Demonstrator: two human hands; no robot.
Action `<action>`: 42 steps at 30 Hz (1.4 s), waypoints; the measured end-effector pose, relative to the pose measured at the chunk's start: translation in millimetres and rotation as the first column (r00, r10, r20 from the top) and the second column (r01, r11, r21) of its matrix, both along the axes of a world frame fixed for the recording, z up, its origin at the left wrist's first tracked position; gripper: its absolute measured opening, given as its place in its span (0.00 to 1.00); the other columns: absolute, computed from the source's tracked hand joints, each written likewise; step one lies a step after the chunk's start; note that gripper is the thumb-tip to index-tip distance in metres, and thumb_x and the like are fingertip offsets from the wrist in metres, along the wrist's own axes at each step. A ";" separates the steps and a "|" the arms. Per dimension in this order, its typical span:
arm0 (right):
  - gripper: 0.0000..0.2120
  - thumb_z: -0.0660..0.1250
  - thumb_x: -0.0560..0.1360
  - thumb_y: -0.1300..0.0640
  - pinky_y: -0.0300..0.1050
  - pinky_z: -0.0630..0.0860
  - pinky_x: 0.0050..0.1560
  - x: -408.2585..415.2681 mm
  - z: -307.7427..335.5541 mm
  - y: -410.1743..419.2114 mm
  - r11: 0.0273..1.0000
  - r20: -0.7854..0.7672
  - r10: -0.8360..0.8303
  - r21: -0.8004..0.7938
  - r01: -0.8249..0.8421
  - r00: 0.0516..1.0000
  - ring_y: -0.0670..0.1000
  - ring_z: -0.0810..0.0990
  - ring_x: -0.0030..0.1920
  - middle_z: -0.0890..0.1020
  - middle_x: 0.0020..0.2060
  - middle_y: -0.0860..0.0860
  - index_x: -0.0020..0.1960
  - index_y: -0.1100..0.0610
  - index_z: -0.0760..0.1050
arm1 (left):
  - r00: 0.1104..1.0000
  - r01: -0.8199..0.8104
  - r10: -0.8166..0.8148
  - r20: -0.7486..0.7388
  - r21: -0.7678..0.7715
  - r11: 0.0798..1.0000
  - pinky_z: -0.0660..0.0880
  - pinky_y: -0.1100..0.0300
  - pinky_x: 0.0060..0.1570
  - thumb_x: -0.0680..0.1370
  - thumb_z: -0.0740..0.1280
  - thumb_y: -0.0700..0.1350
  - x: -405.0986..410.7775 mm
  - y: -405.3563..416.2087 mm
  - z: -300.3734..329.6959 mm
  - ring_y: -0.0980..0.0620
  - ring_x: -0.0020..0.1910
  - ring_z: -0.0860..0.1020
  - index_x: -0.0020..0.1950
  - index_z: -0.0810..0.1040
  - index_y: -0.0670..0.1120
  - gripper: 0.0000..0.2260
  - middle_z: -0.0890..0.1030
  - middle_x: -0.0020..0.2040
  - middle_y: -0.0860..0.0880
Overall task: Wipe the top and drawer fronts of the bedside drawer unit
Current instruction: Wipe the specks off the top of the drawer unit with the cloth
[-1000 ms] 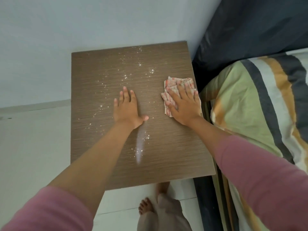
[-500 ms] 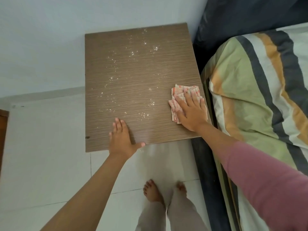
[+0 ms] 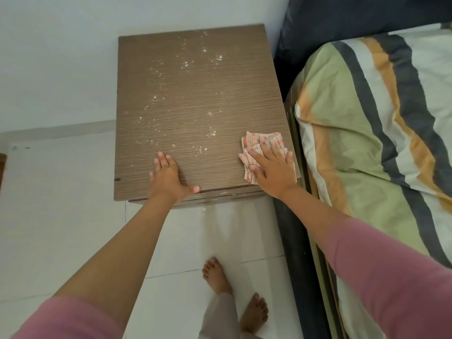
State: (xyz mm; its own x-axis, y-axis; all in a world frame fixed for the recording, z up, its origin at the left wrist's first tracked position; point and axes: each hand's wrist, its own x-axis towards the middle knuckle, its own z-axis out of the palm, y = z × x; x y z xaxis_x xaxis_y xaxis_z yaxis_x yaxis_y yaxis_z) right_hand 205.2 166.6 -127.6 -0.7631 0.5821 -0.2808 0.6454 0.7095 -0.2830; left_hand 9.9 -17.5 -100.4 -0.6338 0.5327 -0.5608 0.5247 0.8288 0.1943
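The brown wood-grain top of the bedside drawer unit [image 3: 195, 94] fills the middle of the view, with white powdery specks [image 3: 188, 63] scattered from its far edge down toward the front. My right hand [image 3: 272, 167] lies flat on a folded red-and-white checked cloth [image 3: 253, 143] at the front right corner, fingers straight, pressing it down. At the front edge, left of centre, my left hand [image 3: 168, 176] rests flat on the bare top with its thumb out over the edge. The drawer fronts are hidden below the top.
A bed with a striped green, orange, white and dark cover [image 3: 367, 143] stands tight against the unit's right side. A pale wall [image 3: 61, 57] runs behind and to the left. White floor tiles [image 3: 61, 216] and my bare feet [image 3: 217, 275] are below the unit.
My left hand has slid from the middle of the top back to its front edge. The right hand and cloth have moved toward the front right corner. The view has pulled back.
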 end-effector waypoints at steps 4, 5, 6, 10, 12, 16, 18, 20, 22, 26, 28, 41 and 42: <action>0.22 0.52 0.82 0.51 0.63 0.42 0.72 15.2 5.7 -15.8 0.997 -0.033 0.006 -0.072 -0.008 0.999 0.53 0.44 0.77 0.51 0.77 0.48 0.75 0.42 0.56 | 1.000 0.011 -0.011 -0.011 -0.020 1.000 0.44 0.46 0.72 0.68 0.72 0.61 1.2 0.2 2.9 0.43 0.75 0.38 0.76 0.39 0.39 0.54 0.36 0.76 0.41; 0.22 0.53 0.82 0.53 0.63 0.42 0.72 20.2 7.9 -18.9 0.994 -0.040 0.007 -0.105 -0.011 0.999 0.53 0.45 0.77 0.52 0.77 0.48 0.75 0.43 0.57 | 1.000 0.014 -0.014 -0.012 -0.028 1.000 0.44 0.46 0.72 0.68 0.72 0.61 2.1 0.2 4.4 0.43 0.75 0.38 0.76 0.39 0.39 0.54 0.36 0.76 0.41; 0.22 0.54 0.81 0.55 0.62 0.43 0.72 24.9 11.4 -22.0 0.988 -0.050 0.000 -0.154 -0.008 0.999 0.54 0.45 0.77 0.54 0.77 0.49 0.74 0.45 0.59 | 1.000 0.016 -0.016 -0.014 -0.039 0.999 0.44 0.46 0.72 0.68 0.72 0.61 3.0 0.3 6.2 0.43 0.76 0.39 0.76 0.39 0.39 0.54 0.36 0.76 0.41; 0.20 0.57 0.80 0.61 0.50 0.64 0.70 39.0 39.1 -27.2 0.937 -0.035 -0.015 -0.350 0.002 0.999 0.56 0.64 0.72 0.68 0.71 0.54 0.71 0.51 0.67 | 0.999 0.026 -0.028 -0.027 -0.093 0.995 0.45 0.47 0.73 0.68 0.70 0.62 8.5 2.1 18.8 0.44 0.76 0.40 0.75 0.38 0.38 0.54 0.37 0.76 0.41; 0.16 0.58 0.79 0.61 0.41 0.71 0.55 36.5 60.9 -21.3 0.924 0.035 0.047 -0.382 -0.030 0.998 0.53 0.76 0.61 0.78 0.62 0.53 0.66 0.56 0.74 | 0.999 0.032 -0.035 -0.029 -0.118 0.992 0.46 0.48 0.73 0.70 0.68 0.63 13.2 3.7 25.7 0.43 0.76 0.41 0.75 0.37 0.37 0.53 0.37 0.76 0.40; 0.11 0.59 0.79 0.62 0.35 0.68 0.32 11.0 111.8 2.7 0.846 0.044 -0.016 -0.532 0.037 0.999 0.43 0.77 0.33 0.80 0.33 0.47 0.42 0.54 0.77 | 0.999 0.048 -0.050 -0.009 -0.132 0.990 0.46 0.48 0.74 0.73 0.64 0.63 19.9 2.4 35.7 0.43 0.76 0.40 0.74 0.36 0.36 0.50 0.36 0.76 0.39; 0.10 0.59 0.79 0.61 0.35 0.70 0.35 -7.7 128.3 18.3 0.874 0.021 -0.047 -0.483 0.051 0.999 0.47 0.80 0.38 0.80 0.35 0.46 0.46 0.54 0.78 | 0.999 0.052 -0.052 -0.001 -0.087 0.995 0.45 0.48 0.73 0.74 0.63 0.64 19.4 1.4 37.8 0.43 0.76 0.39 0.74 0.35 0.37 0.49 0.36 0.76 0.39; 0.11 0.59 0.79 0.57 0.42 0.73 0.44 -27.3 131.3 36.1 0.936 -0.026 -0.050 -0.349 0.038 0.998 0.53 0.80 0.47 0.83 0.43 0.53 0.55 0.57 0.79 | 0.998 0.066 -0.066 -0.008 -0.023 0.998 0.43 0.48 0.73 0.74 0.61 0.64 13.5 5.1 39.9 0.44 0.76 0.39 0.74 0.35 0.37 0.48 0.35 0.76 0.40; 0.12 0.60 0.79 0.57 0.44 0.73 0.46 -44.5 130.1 49.1 0.948 -0.100 -0.088 -0.313 0.053 0.991 0.54 0.80 0.48 0.83 0.48 0.55 0.59 0.56 0.78 | 0.996 0.090 -0.090 -0.010 0.038 0.995 0.43 0.48 0.73 0.75 0.61 0.64 4.1 13.4 42.3 0.44 0.75 0.38 0.75 0.36 0.38 0.47 0.35 0.76 0.41; 0.14 0.60 0.79 0.57 0.43 0.72 0.48 -86.1 124.7 75.0 0.964 -0.175 -0.113 -0.259 0.065 0.978 0.53 0.79 0.49 0.82 0.49 0.55 0.64 0.54 0.75 | 0.985 0.169 -0.172 0.006 0.144 0.975 0.42 0.48 0.72 0.74 0.61 0.64 -29.3 42.2 43.2 0.45 0.75 0.37 0.75 0.36 0.39 0.47 0.33 0.75 0.43; 0.16 0.60 0.79 0.58 0.48 0.74 0.53 -109.1 118.0 91.8 0.971 -0.201 -0.114 -0.228 0.067 0.973 0.57 0.79 0.52 0.82 0.52 0.57 0.66 0.53 0.74 | 0.975 0.219 -0.224 0.009 0.170 0.961 0.42 0.47 0.72 0.74 0.61 0.64 -48.5 61.5 41.5 0.46 0.75 0.35 0.75 0.36 0.40 0.47 0.32 0.75 0.43; 0.19 0.58 0.80 0.59 0.52 0.71 0.61 -282.8 61.9 230.1 0.980 -0.299 0.045 -0.173 -0.100 0.953 0.60 0.73 0.64 0.72 0.67 0.56 0.70 0.52 0.68 | 0.947 0.321 -0.319 0.044 -0.037 0.946 0.39 0.51 0.68 0.65 0.72 0.62 -159.3 188.1 15.9 0.45 0.73 0.33 0.73 0.31 0.40 0.58 0.28 0.72 0.43; 0.19 0.58 0.80 0.59 0.52 0.70 0.62 -292.6 55.9 235.5 0.979 -0.289 0.081 -0.157 -0.131 0.954 0.60 0.72 0.65 0.70 0.68 0.56 0.70 0.52 0.67 | 0.943 0.331 -0.329 0.042 -0.064 0.941 0.39 0.51 0.67 0.66 0.71 0.62 -159.5 190.5 15.0 0.44 0.73 0.33 0.72 0.31 0.39 0.58 0.28 0.71 0.42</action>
State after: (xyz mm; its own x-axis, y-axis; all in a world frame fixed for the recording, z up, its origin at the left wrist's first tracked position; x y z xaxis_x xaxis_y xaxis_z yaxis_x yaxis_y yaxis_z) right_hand -87.4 402.2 -71.8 -0.8798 0.4553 -0.1364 0.4466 0.6938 -0.5649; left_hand -149.7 173.0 -85.4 -0.4112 0.6686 -0.6196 0.7660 0.6219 0.1627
